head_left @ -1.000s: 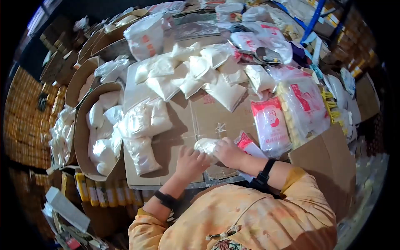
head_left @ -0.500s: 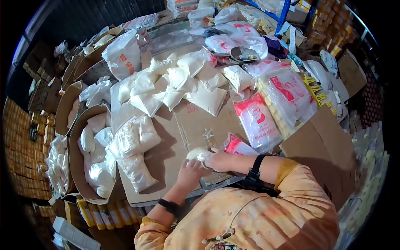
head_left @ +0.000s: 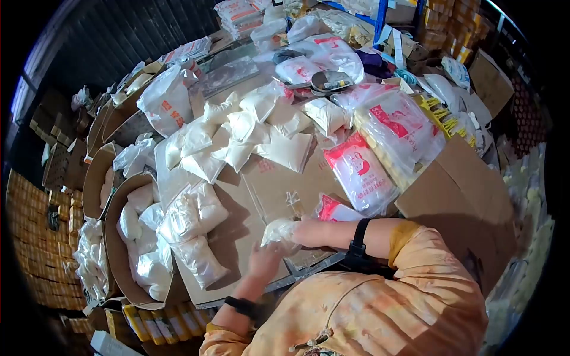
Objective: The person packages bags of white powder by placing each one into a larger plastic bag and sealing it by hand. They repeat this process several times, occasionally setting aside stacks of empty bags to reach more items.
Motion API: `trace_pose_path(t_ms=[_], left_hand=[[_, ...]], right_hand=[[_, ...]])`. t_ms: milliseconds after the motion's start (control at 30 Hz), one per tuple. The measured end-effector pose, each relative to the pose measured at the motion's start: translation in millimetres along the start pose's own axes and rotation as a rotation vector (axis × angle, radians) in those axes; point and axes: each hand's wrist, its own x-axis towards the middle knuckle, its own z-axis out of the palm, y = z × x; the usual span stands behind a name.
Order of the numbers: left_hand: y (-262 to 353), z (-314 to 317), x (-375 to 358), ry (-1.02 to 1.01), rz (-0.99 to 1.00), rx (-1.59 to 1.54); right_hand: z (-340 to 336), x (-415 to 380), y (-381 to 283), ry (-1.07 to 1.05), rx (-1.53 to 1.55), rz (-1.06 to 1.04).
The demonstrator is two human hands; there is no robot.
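A small clear plastic bag of white powder [head_left: 279,231] sits on the cardboard near the table's front edge. My right hand [head_left: 306,232] grips its right side, with the fingertips partly hidden by the plastic. At its lower left is my left hand [head_left: 265,262], its fingers smeared by motion. Just beyond my right hand lies a red-and-white printed packet [head_left: 341,210]. A larger packet of the same print [head_left: 361,172] rests behind it. To the left, several filled bags [head_left: 199,237] are stacked together.
More powder-filled bags [head_left: 243,133] lie across the back of the cardboard sheet [head_left: 267,190]. Open cartons [head_left: 113,249] with white bags stand at the left. A metal scoop [head_left: 332,82] sits at the back. A cardboard flap [head_left: 460,207] juts up at the right.
The view has shifted slightly, so the scene appears moved left at the back. My left hand has moved a little down and left along the bag; my right hand stays on it.
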Motion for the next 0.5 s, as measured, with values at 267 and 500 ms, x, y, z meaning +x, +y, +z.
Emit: trace_pose_path(t_ms=[267,500], left_hand=[[-16,-79,-16,0.007,0.152,0.203],[-14,-59,-18,0.118,0.091,0.059]], right_hand=[[-57,-1,-13,0.169,-0.152,-0.176],[-49,-6,-5,0.254,-0.129,-0.141]])
